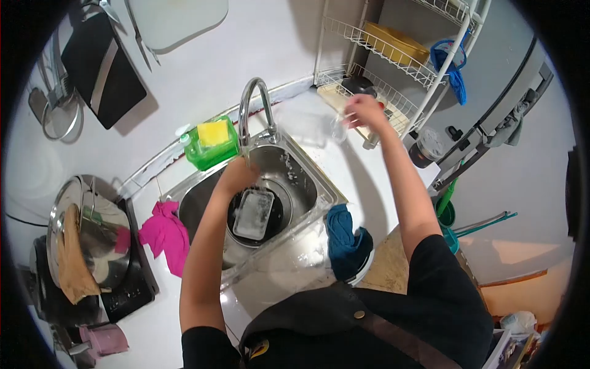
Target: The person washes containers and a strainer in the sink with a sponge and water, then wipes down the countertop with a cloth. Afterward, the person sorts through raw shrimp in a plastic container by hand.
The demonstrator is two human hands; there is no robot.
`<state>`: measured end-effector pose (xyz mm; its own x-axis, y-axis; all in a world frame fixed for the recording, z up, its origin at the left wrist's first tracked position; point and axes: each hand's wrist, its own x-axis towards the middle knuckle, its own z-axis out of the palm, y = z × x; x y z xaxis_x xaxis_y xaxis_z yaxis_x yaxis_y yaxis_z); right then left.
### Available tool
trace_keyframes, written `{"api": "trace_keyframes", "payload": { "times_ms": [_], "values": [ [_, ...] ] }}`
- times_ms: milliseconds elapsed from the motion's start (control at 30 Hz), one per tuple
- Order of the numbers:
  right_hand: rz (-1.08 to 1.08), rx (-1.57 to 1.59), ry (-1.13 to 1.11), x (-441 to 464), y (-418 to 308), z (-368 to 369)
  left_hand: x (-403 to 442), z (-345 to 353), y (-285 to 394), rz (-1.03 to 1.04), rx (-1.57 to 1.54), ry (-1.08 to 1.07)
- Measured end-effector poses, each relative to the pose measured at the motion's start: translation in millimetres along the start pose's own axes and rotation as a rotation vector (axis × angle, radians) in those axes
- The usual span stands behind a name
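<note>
My left hand is over the sink, just below the spout of the chrome faucet. Its fingers are smeared and turned away, so their grip is unclear. Below it, a wet, clear rectangular plastic container rests on a round dark pan in the basin. My right hand reaches over the counter at the back right. Its curled fingers meet the rim of a clear plastic container, blurred against the white surface. Beside this lies more clear plasticware.
A green dish-soap container with a yellow sponge stands behind the sink. Pink cloth lies left, blue cloth right. A large steel pot occupies the left counter. The white wire rack rises behind my right hand.
</note>
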<state>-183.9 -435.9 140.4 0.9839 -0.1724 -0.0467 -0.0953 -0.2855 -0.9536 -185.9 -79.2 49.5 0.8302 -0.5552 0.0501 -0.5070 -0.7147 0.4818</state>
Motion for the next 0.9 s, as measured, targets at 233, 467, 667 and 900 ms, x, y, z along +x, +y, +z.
{"api": "trace_keyframes", "payload": {
  "times_ms": [233,467,667,900],
  "values": [
    [0.015,0.841,0.516,140.9,52.0,-37.0,3.1,47.2,6.5,-0.375,-0.184,-0.049],
    [0.176,0.835,0.524,191.6,56.3,1.4,-40.9,161.5,-13.4,-0.430,0.131,-0.290],
    [-0.045,0.506,0.709,144.0,80.4,59.3,-27.9,136.8,-29.5,-0.127,0.354,-0.346],
    [-0.471,-0.243,-0.109,-50.7,53.3,222.6,-43.7,70.7,-30.6,-0.616,-1.357,0.094]
  ]
}}
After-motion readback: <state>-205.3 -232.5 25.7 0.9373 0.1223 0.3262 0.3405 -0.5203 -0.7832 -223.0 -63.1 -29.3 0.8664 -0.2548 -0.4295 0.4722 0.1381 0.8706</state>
